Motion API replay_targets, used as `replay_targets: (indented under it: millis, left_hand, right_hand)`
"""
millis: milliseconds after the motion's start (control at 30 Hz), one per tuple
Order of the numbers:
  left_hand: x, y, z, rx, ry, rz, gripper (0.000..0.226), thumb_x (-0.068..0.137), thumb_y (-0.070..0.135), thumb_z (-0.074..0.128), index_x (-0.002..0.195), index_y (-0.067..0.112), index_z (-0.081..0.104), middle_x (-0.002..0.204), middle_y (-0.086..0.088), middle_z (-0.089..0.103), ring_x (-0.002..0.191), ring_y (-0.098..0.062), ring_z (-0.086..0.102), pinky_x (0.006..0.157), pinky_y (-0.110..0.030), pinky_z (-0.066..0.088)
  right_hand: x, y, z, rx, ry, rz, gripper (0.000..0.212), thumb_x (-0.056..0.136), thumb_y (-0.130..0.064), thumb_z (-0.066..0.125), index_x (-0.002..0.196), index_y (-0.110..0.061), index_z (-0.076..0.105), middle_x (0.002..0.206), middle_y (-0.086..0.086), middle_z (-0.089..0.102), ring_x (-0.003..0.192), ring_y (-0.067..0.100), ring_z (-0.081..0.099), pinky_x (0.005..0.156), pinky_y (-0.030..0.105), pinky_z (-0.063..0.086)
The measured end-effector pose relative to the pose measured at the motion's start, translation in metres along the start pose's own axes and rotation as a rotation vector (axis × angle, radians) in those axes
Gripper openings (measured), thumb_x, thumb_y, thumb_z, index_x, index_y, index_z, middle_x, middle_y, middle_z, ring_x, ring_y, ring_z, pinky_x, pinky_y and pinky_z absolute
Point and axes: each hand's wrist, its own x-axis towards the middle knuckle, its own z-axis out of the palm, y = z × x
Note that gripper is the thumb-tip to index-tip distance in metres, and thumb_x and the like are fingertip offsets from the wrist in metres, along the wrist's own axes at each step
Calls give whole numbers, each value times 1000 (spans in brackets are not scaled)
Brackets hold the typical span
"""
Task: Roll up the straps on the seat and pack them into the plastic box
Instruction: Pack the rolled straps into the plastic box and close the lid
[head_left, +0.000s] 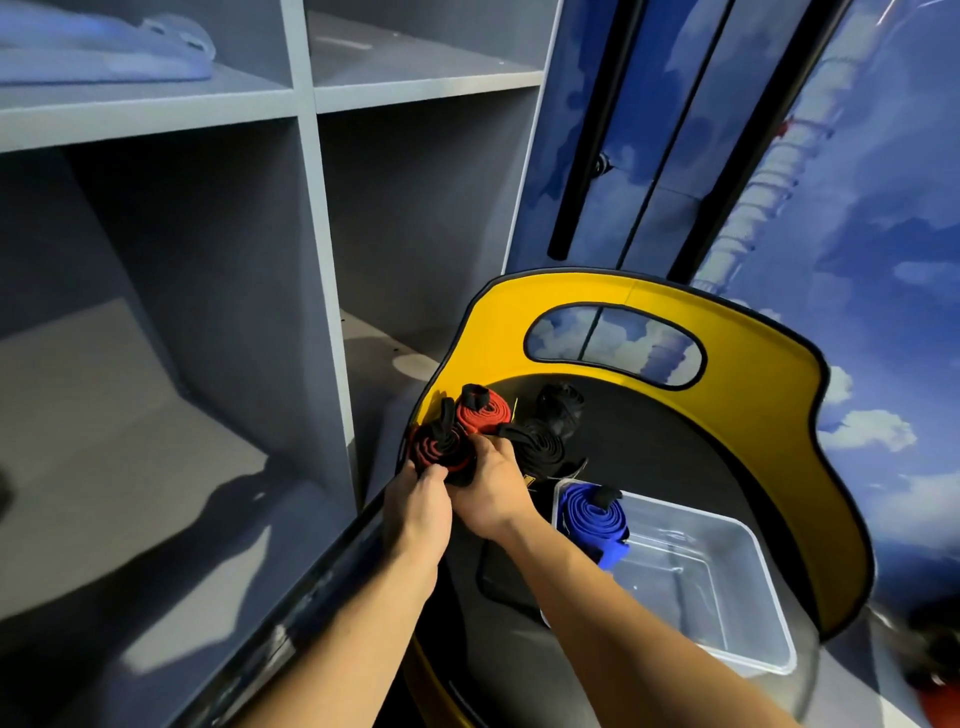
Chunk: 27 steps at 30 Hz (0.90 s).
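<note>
Black seat (649, 441) w/ yellow back, grey shelves (306, 218) left; both hands' (423, 506) grip holds red-black strap (441, 452).

Two bare, sleeveless forearms (395, 613)

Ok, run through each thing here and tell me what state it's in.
Left hand: gripping the red-and-black strap.
Right hand: gripping the same strap.
Red-and-black strap: rolled, held in both hands over the seat.
Red strap: rolled, on the seat.
Black strap: rolled, on the seat.
Second black strap: bundled, on the seat.
Blue strap: rolled, in the box.
Box: open, no lid, on the seat.
Seat: upright.
</note>
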Motion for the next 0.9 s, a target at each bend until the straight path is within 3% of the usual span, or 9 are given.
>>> replay_targets:
  millis: [200,300,367,433,567,700,800,900]
  left_hand:
    - [-30,21,-6,-88,27,-38,28,92,26,57,113,9,64,110,-12,66,100,-28,62,85,-37,49]
    - [-32,19,-7,-80,28,-71,10,98,25,55,97,18,61,104,-10,64,98,-27,60,85,-37,47]
    - [-32,16,-10,-28,28,-48,16,95,37,55,95,23,63,108,-10,67,99,-28,63,92,-42,52]
    - [-30,13,-11,17,41,-29,31,92,45,53,105,21,68,109,-8,68,100,-28,64,94,-44,53]
    - [-28,13,-10,40,76,-59,22,99,40,52,98,20,61,99,-7,63,94,-29,61,84,-36,49]
    - [-27,8,-10,48,81,-60,31,100,41,50,101,12,61,102,-9,66,93,-28,61,84,-36,49]
    - [-27,9,-15,154,184,36,32,97,44,51,98,14,63,102,-10,67,91,-28,62,81,-39,53]
    - [-34,14,-20,222,233,116,30,98,41,53,112,17,62,113,-7,63,94,-24,56,71,-31,41]
  right_hand:
    - [-6,1,0,60,-9,18,68,83,-33,75,140,-12,45,130,11,50,129,24,45,96,12,29]
    - [-11,0,3,63,-8,17,66,81,-35,77,136,-15,46,127,10,53,124,24,48,96,16,33]
    - [-13,2,5,59,-1,17,66,78,-36,80,132,-15,47,122,9,55,121,25,50,96,22,38]
    - [-14,3,6,55,18,16,66,74,-37,82,126,-14,49,118,8,55,116,25,53,93,23,41]
    - [-20,8,8,48,68,12,68,70,-40,85,120,-15,47,117,6,52,110,25,55,90,26,44]
    - [-23,9,12,-5,92,7,71,68,-45,85,120,-14,47,115,6,51,109,28,55,94,37,47]
    - [-25,10,11,-20,89,-4,77,65,-43,87,126,-14,50,116,5,50,111,26,54,96,33,45]
    - [-29,8,5,-4,115,-31,78,65,-43,86,130,-17,52,116,4,50,112,25,54,99,31,45]
